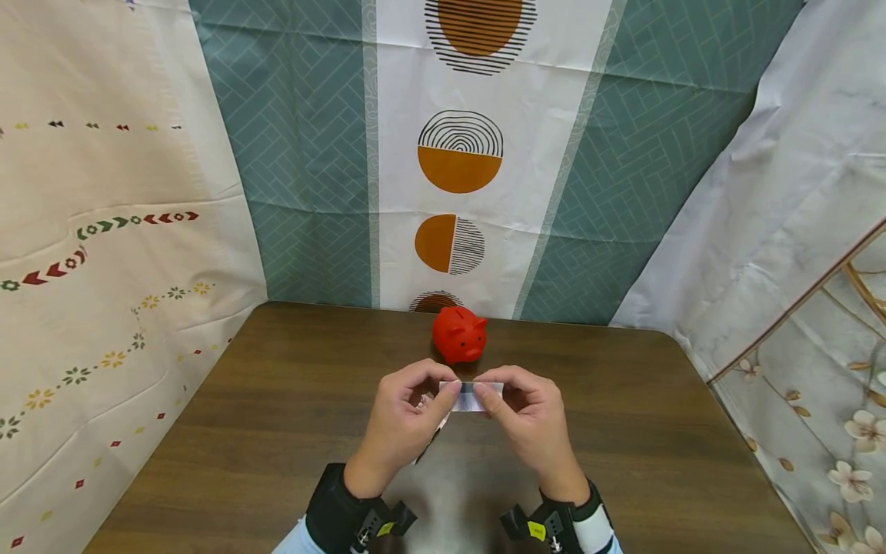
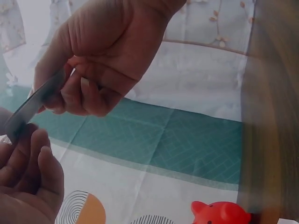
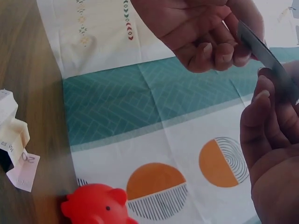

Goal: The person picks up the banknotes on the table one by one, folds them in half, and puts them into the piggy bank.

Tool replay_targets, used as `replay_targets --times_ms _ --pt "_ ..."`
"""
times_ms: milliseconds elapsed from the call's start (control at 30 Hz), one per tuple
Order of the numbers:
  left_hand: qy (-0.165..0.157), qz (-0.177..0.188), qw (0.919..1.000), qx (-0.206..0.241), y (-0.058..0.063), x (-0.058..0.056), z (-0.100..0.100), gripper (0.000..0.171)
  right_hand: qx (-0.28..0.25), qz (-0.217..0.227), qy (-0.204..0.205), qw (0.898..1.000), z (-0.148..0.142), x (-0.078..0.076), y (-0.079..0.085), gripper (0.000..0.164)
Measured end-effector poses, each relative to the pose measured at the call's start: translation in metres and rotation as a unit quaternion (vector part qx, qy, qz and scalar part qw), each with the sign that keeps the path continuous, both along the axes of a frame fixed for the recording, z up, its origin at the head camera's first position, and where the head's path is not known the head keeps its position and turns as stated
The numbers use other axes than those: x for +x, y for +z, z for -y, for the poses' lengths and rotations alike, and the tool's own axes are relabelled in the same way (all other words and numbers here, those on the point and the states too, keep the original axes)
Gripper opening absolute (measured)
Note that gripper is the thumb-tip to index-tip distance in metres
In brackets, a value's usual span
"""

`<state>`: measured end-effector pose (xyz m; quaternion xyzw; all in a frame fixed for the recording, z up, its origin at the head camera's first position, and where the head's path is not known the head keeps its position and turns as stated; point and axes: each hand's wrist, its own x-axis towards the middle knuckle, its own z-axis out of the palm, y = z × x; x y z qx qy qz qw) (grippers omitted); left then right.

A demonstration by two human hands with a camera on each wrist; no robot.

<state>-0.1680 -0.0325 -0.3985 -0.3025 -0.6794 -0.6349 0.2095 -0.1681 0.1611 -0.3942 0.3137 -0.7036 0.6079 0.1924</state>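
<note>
Both hands pinch a small folded banknote (image 1: 471, 398), pale with a darker bluish band, held level above the table. My left hand (image 1: 401, 419) has its left end between thumb and fingers; my right hand (image 1: 536, 415) grips the right end. From the wrist views the note appears edge-on as a thin dark strip (image 3: 268, 58), slanting between the fingertips. Just beyond the hands, a red piggy bank (image 1: 460, 335) stands on the table. Creased paper notes (image 3: 23, 170), one printed with a 20, lie on the tabletop, mostly hidden behind my left hand in the head view.
The brown wooden table (image 1: 644, 431) ends at a patterned green and white cloth (image 1: 311, 154) hanging behind it. A cream cloth (image 1: 124, 308) hangs on the left and a white floral one (image 1: 796, 369) on the right.
</note>
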Motion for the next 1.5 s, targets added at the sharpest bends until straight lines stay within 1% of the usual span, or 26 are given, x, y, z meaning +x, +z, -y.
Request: replay_targets --times_ms 67,200,433,600,733,867,1000,1100,1233,1333,1500 --pt "-0.015 -0.005 0.9999 -0.001 -0.0003 0.0001 -0.0008 0.009 0.001 -0.005 0.015 1.000 0.0001 -0.0003 -0.0003 0.024" --pt "-0.028 -0.024 0.9993 -0.003 -0.0007 0.0000 -0.0028 0.008 -0.001 -0.019 0.038 0.999 0.0014 -0.0013 -0.0016 0.028" --pt "-0.019 -0.031 0.9993 0.001 -0.0004 0.0005 -0.0023 0.010 -0.005 -0.054 0.007 0.999 0.0047 -0.0013 -0.0023 0.028" --pt "-0.003 -0.055 0.9984 -0.010 0.0008 -0.0002 -0.0024 0.010 -0.010 -0.070 0.005 0.997 0.0078 -0.0013 -0.0024 0.026" --pt "0.001 -0.057 0.9983 -0.010 0.0007 -0.0007 -0.0024 0.009 -0.014 -0.082 -0.006 0.997 0.0089 -0.0016 -0.0024 0.026" --pt "0.007 -0.046 0.9989 -0.004 0.0005 -0.0003 -0.0023 0.008 -0.021 -0.069 -0.008 0.997 0.0084 -0.0013 -0.0027 0.026" --pt "0.009 -0.043 0.9990 0.005 0.0015 0.0001 -0.0021 0.008 -0.029 -0.051 0.005 0.998 0.0078 -0.0008 -0.0026 0.025" --pt "0.006 -0.042 0.9990 0.009 0.0021 0.0002 -0.0015 0.008 -0.030 -0.047 0.009 0.998 0.0074 -0.0009 -0.0024 0.024" --pt "0.011 -0.031 0.9993 0.019 0.0025 0.0001 0.0002 0.008 -0.043 -0.046 0.012 0.998 0.0059 -0.0014 -0.0020 0.024" --pt "0.014 -0.031 0.9990 0.029 0.0029 -0.0004 0.0018 0.009 -0.052 -0.045 0.016 0.998 0.0037 -0.0016 -0.0015 0.024" --pt "-0.001 -0.038 0.9987 0.033 0.0031 -0.0017 0.0030 0.010 -0.051 -0.041 0.022 0.998 0.0003 -0.0016 -0.0004 0.024"
